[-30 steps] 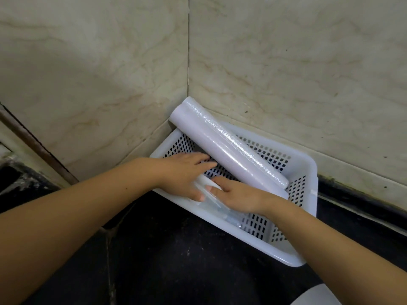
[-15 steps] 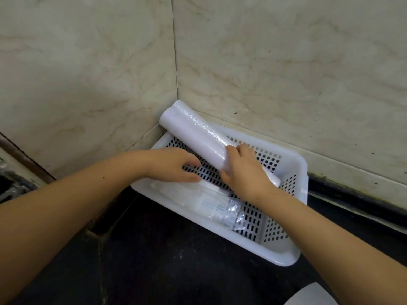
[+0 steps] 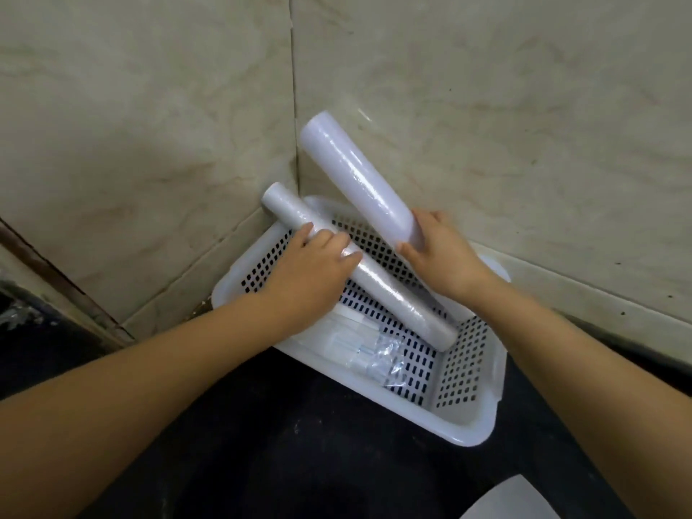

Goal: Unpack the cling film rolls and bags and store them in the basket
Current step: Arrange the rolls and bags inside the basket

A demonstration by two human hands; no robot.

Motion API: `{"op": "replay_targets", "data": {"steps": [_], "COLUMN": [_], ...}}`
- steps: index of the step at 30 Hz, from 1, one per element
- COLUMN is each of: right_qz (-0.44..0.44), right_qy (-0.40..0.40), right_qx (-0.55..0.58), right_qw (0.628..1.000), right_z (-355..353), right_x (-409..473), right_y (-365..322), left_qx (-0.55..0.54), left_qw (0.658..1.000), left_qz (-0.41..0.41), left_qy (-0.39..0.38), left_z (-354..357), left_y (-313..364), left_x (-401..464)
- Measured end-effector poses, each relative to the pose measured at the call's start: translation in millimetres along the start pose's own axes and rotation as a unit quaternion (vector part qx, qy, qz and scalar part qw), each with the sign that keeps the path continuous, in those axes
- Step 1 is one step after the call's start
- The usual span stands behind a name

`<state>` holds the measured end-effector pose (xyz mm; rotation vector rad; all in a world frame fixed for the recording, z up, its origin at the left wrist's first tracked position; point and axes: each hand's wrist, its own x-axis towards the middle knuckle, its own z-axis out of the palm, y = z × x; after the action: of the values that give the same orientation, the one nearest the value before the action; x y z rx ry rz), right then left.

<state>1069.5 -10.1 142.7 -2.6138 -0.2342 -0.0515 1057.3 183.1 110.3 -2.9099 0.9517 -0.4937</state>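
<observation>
A white perforated basket [image 3: 472,413] sits in the corner of a dark counter against marble walls. My right hand [image 3: 442,256] grips the lower end of a thick white cling film roll [image 3: 359,177], lifted clear of the basket and tilted up toward the wall corner. My left hand [image 3: 310,271] is closed over a thinner cling film roll [image 3: 404,305] that lies diagonally in the basket, its far end sticking out over the back rim. Packs of clear bags [image 3: 370,350] lie flat on the basket floor near the front wall.
Marble walls [image 3: 486,106] meet in a corner right behind the basket. The black counter [image 3: 299,443] stretches toward me. A white sheet corner [image 3: 501,500] shows at the bottom right. A dark edge and clutter lie at the far left.
My right hand has lifted the thick roll up out of the basket and tilted it. A thinner roll has come into sight beneath, and my left hand has closed on it.
</observation>
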Motion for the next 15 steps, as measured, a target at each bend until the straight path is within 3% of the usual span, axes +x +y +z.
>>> {"op": "replay_targets", "data": {"steps": [3,10,15], "right_qz": [0.009,0.021,0.049], "right_qy": [-0.037,-0.077,-0.083], "right_qx": [0.013,0.020,0.022], "right_qw": [0.999,0.997,0.995], "right_z": [22,36,20], "right_x": [5,10,2], "right_y": [-2,2,-2], "left_qx": [-0.061,-0.096,-0.114], "left_qw": [0.998,0.995,0.993], "left_qz": [0.016,0.011,-0.006], "left_qy": [0.026,0.035,-0.024], "left_z": [-6,-2,0], "left_y": [-5,-5,-7], "left_x": [-21,-24,-24]}}
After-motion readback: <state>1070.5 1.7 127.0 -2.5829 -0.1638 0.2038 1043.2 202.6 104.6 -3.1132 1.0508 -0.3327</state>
